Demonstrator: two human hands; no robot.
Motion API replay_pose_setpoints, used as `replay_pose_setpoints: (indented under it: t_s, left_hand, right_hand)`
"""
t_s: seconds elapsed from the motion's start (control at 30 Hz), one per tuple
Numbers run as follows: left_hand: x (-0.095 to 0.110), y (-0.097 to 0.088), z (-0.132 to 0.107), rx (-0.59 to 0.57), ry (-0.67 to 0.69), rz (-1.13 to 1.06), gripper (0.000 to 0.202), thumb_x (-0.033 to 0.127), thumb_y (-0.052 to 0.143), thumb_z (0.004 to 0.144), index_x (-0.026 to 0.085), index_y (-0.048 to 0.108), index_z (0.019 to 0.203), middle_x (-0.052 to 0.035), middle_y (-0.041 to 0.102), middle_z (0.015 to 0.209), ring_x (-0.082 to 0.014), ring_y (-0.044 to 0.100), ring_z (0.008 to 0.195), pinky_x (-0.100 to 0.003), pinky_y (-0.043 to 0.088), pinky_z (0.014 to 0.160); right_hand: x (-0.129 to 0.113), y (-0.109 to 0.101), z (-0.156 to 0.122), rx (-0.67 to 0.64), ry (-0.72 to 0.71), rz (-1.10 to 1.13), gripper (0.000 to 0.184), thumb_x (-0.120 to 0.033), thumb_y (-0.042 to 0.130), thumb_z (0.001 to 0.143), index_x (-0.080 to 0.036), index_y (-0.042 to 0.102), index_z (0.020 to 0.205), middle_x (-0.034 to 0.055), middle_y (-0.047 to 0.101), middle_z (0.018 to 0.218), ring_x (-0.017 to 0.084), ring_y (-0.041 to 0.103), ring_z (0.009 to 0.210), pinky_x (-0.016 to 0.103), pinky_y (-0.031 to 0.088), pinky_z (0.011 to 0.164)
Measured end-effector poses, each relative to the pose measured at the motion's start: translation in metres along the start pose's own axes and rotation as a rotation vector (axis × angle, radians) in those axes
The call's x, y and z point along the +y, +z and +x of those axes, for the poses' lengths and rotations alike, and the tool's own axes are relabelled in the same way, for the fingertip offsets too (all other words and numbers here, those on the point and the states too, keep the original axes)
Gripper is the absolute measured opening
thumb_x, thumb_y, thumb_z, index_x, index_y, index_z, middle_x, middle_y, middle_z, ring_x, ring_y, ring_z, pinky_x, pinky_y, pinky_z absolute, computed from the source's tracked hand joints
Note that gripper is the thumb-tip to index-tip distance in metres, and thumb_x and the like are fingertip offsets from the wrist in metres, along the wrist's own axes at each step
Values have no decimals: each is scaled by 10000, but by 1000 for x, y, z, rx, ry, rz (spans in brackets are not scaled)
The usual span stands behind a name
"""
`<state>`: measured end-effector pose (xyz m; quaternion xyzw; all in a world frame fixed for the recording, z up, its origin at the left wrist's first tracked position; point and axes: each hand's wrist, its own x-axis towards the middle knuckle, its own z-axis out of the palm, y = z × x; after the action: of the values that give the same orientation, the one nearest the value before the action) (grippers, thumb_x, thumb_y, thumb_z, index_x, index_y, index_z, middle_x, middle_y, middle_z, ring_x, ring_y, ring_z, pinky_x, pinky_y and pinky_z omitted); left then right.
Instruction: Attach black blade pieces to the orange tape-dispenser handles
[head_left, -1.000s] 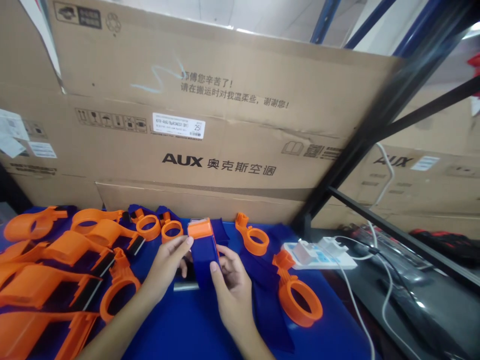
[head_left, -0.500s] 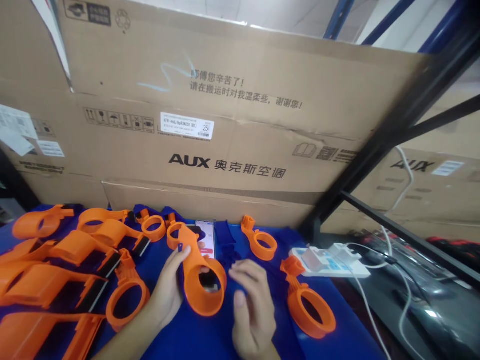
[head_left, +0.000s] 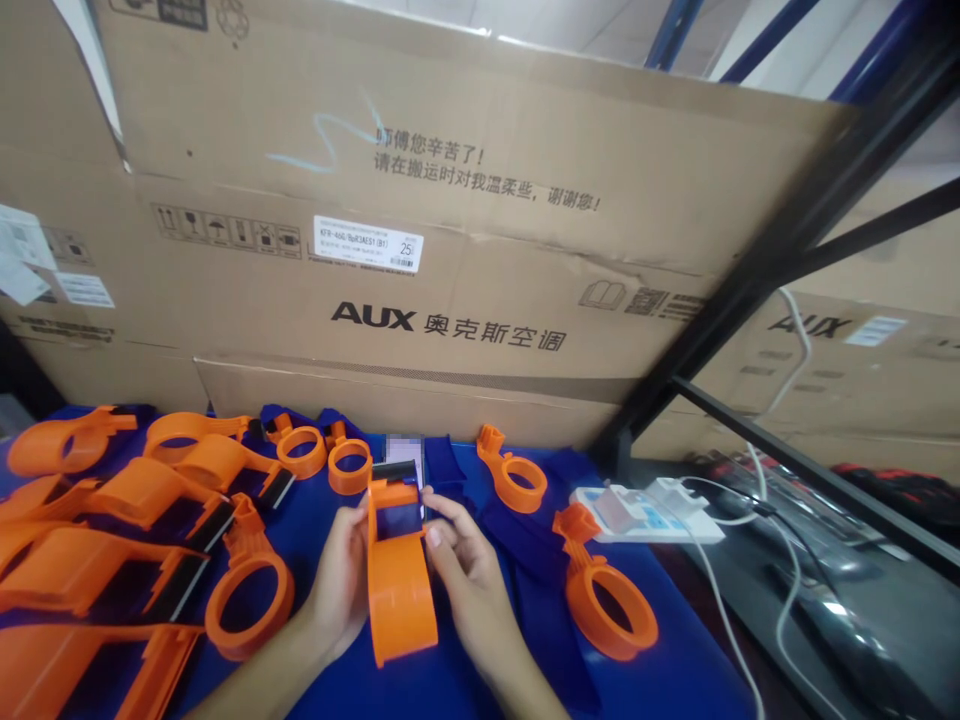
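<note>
I hold an orange plastic dispenser body (head_left: 399, 580) upright over the blue table (head_left: 480, 680) with both hands. My left hand (head_left: 337, 585) grips its left side, fingers wrapped round it. My right hand (head_left: 459, 555) pinches its upper right edge near a dark blue panel at the top. Behind the piece lies a phone (head_left: 405, 455) with a lit screen, partly hidden by the piece.
Orange ring parts (head_left: 247, 600) (head_left: 609, 605) (head_left: 514, 480) and several orange dispenser shells (head_left: 90, 560) lie on the table's left. A white power strip (head_left: 645, 500) with cables sits at right by a black shelf frame (head_left: 750, 290). Large cardboard boxes (head_left: 450, 250) stand behind.
The orange piece has turned from showing its round opening to standing edge-on. My right hand, free half a second ago, has come back onto it. The view shifted slightly.
</note>
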<state>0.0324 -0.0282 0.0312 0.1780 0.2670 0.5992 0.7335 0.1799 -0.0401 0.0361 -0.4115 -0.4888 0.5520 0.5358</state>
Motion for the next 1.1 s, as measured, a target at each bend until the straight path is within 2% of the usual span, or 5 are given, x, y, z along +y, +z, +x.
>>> replay_pose_setpoints:
  t_s: [0.2,0.37,0.5,0.73,1.1]
  left_hand:
    - [-5,-3,6,-43,16,96,291,363,645,884,185,770,1076,-58,814,1062,-298,732,1042,-384,538,935]
    - [-6,-3,7,-68,-35,194,389,482,674,900,177,775,1119,-96,795,1173,-329,703,1151,-417,513,1014]
    - [-3,-3,5,-134,98,373,362,437,765,865,225,763,1160,-76,767,1252,-312,663,1215,-383,480,1053]
    - [7,-5,4,-125,260,592,264,386,791,847,199,775,1033,-99,789,1122,-311,711,1036,-387,521,949]
    - [14,-7,6,-72,285,631,324,414,792,847,192,807,1082,-84,813,1056,-296,731,972,-347,547,890]
  right_hand:
    - [-1,-3,3,58,55,85,424,-557,732,872,-224,686,1131,27,689,823,194,637,701,283,532,621]
    - [0,-1,2,38,43,-10,397,-578,745,858,-200,669,953,-64,510,612,103,455,492,212,439,480]
    - [3,-3,5,5,-16,-119,403,-569,710,897,-181,653,804,-50,512,621,100,453,535,197,385,486]
    - [16,-7,5,68,-125,-323,377,-544,690,922,-186,760,1017,-37,554,596,123,489,542,225,439,535]
    - [-10,-2,-4,-97,-227,-491,366,-406,470,1072,-254,717,1297,22,749,917,210,695,788,283,546,746]
